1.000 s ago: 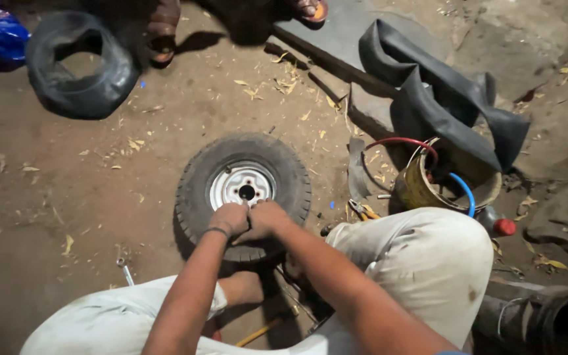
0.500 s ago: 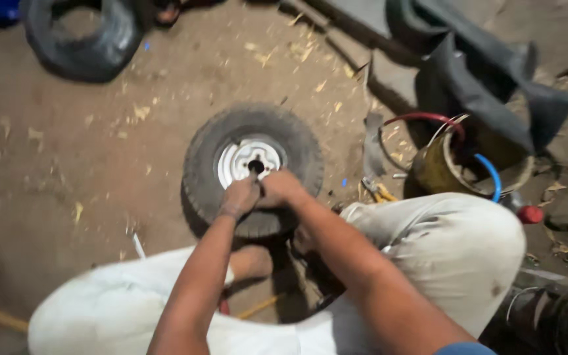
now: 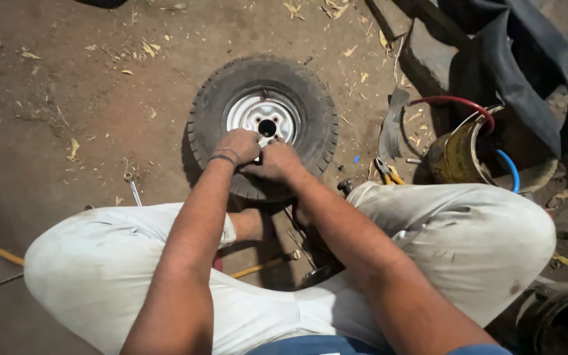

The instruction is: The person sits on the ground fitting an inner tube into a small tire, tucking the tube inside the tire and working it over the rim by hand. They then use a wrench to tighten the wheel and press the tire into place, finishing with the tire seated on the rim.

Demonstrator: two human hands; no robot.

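A small wheel (image 3: 263, 125) lies flat on the dirt floor (image 3: 67, 118) just above the middle of the frame, its knobby black tyre (image 3: 208, 112) around a white steel rim (image 3: 258, 112) with a dark hub hole. Both hands meet at the lower edge of that rim, where rim and tyre join. The left hand (image 3: 236, 146), with a dark band at the wrist, is curled with its fingers bent down onto the rim edge. The right hand (image 3: 276, 162) sits touching it on the right, also curled, fingertips pressed together at the same spot. Whatever the fingers pinch there is too small and too covered to make out, so I cannot tell whether either hand grips something or only presses on the rim.

The person squats with knees in pale trousers spread across the lower frame. At the right, near the wheel, stands a dented yellow-brown can (image 3: 455, 158) with a red hose (image 3: 455, 102) and a blue hose (image 3: 509, 169) looped at it, and pliers (image 3: 386, 171) lie on the ground beside it. Black inner tubes (image 3: 527, 72) drape in the upper right. A small wrench (image 3: 133, 187) lies on the floor left of the wheel.
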